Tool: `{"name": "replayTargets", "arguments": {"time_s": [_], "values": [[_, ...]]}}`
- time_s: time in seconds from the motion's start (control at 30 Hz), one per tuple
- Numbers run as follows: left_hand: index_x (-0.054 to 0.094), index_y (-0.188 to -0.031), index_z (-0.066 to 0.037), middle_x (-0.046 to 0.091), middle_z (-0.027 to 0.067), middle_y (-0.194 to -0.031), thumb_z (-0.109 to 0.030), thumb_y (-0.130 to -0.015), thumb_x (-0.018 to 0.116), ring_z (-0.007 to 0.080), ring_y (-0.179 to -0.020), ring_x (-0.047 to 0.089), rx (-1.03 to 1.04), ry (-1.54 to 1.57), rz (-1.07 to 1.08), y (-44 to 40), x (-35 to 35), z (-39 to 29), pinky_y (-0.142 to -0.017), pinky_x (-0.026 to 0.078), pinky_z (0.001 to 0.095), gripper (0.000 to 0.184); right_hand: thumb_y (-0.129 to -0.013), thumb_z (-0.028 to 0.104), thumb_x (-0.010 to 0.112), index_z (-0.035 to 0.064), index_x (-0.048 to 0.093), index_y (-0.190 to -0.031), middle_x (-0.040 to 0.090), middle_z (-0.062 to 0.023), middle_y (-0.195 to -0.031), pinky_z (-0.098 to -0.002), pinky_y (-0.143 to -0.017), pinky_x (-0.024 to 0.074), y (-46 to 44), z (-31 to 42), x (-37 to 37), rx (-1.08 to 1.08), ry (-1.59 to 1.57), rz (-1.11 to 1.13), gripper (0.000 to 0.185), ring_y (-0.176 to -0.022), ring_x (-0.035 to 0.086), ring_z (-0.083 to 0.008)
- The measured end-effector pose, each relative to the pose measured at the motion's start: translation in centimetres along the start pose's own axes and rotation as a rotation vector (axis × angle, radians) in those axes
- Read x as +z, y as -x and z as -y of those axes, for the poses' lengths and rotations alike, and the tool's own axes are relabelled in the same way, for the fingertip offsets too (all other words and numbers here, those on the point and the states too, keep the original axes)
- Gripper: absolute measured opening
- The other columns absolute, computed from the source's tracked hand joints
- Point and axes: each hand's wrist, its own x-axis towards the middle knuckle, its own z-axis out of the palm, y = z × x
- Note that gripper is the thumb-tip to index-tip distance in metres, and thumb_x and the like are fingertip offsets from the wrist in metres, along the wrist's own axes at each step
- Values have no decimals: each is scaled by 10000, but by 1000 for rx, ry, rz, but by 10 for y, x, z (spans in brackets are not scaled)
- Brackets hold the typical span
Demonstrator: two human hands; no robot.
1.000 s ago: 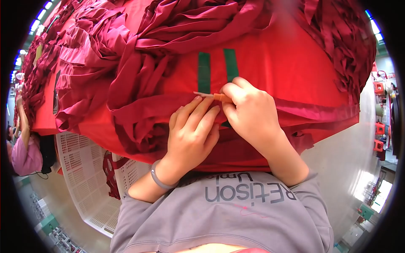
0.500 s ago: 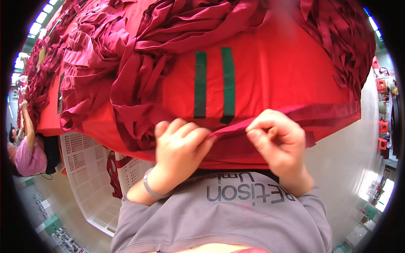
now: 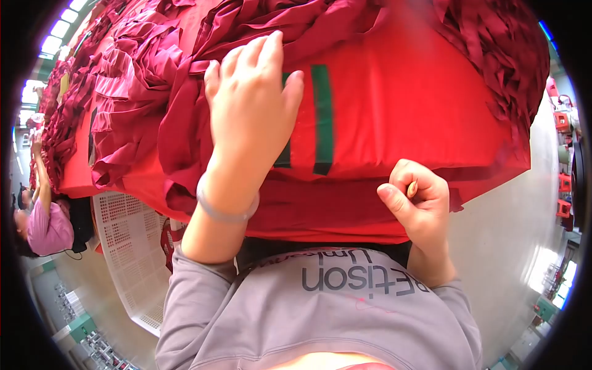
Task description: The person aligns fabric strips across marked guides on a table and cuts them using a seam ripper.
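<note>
My left hand (image 3: 250, 105) reaches over the table with its fingers stretched out, holding nothing. It is at the edge of a heap of dark red fabric strips (image 3: 142, 55) and covers part of a green tape stripe. A second green tape stripe (image 3: 322, 117) shows beside it on the bright red cloth (image 3: 394, 105). Near the table's front edge, my right hand (image 3: 425, 206) is closed around a small tan, pointed thing (image 3: 412, 188). Only its end shows, so its kind is unclear. Dark red fabric (image 3: 333, 206) hangs down the front edge between my arms.
More dark red strips (image 3: 493, 55) are heaped at the far right. A white perforated plastic basket (image 3: 126, 246) stands below the table at left. Farther left, a person in a pink top (image 3: 52, 228) works at the same table. Red stools (image 3: 562, 182) stand at far right.
My left hand has let go of the dark red strip and moved forward, its fingers opening out. The strip is no longer stretched between my hands. My right hand stays near the table edge.
</note>
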Motion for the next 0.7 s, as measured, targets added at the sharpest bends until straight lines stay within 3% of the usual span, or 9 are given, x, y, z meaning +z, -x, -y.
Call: {"name": "replayTargets", "arguments": {"time_s": [0.07, 0.13, 0.27, 0.37, 0.43, 0.5, 0.57, 0.63, 0.7], "values": [[576, -1180, -53, 612, 64, -1095, -295, -835, 622, 236, -1073, 556, -30, -146, 114, -5, 10, -8, -1015, 300, 599, 424, -819, -40, 666, 43, 420, -659, 350, 46, -655, -209, -471, 197, 2, -1, -6, -19, 30, 6, 306, -554, 260, -20], [586, -1171, -76, 614, 61, -1062, -297, -839, 618, 227, -1037, 565, -41, -147, 103, -4, 5, -12, -1027, 295, 578, 400, -823, -36, 660, 40, 421, -657, 362, 42, -646, -210, -475, 192, 5, -6, -15, -25, 57, -38, 301, -552, 265, -19], [663, -867, -127, 635, 10, -771, -222, -842, 629, 222, -789, 619, -84, 101, 28, 1, -8, 2, -979, 342, 497, 104, -835, -35, 635, 48, 332, -591, 357, 21, -607, -245, -473, 215, 1, -15, -22, 8, 97, -104, 398, -533, 268, -45], [644, -838, -73, 634, 33, -791, -129, -813, 675, 197, -762, 604, -43, 400, 114, 2, -35, 16, -889, 390, 395, 69, -849, -16, 628, 62, 254, -571, 325, 9, -591, -258, -475, 227, -11, -15, -10, 6, 67, 36, 473, -540, 275, -62], [610, -869, 25, 609, 52, -780, 14, -821, 641, 116, -766, 549, -213, 798, 149, 12, -52, 33, -730, 424, 237, 58, -872, 9, 612, 73, 250, -587, 324, 22, -592, -261, -481, 229, -22, -23, 4, 32, -113, 135, 465, -531, 270, -63], [591, -933, 53, 546, -15, -828, 15, -850, 624, 35, -769, 482, -450, 1149, 314, 24, -78, 58, -735, 388, 187, 97, -945, 192, 542, 68, 445, -673, 444, 18, -640, -238, -475, 277, -44, -12, 18, 335, -289, 231, 314, -500, 309, -60], [604, -921, 42, 541, -39, -791, 6, -845, 634, 23, -720, 467, -712, 943, 454, 26, -90, 58, -737, 389, 179, 89, -966, 314, 487, 57, 558, -833, 547, -28, -751, -234, -455, 306, -75, -8, 39, 563, -448, 238, 298, -525, 373, -81], [628, -893, 18, 531, -38, -724, -34, -832, 663, 46, -666, 470, -588, 715, 531, 29, -90, 69, -865, 395, 256, 87, -959, 387, 475, 59, 584, -965, 612, -88, -884, -245, -437, 337, -105, -16, 61, 691, -740, 225, 346, -553, 423, -112], [666, -792, -13, 537, -1, -674, -173, -741, 747, 118, -653, 497, -88, 600, 598, 29, -100, 86, -1050, 240, 408, 187, -920, 453, 518, 103, 572, -1095, 639, -147, -1059, -255, -452, 392, -124, -23, 76, 687, -991, 214, 395, -597, 481, -131]]}}
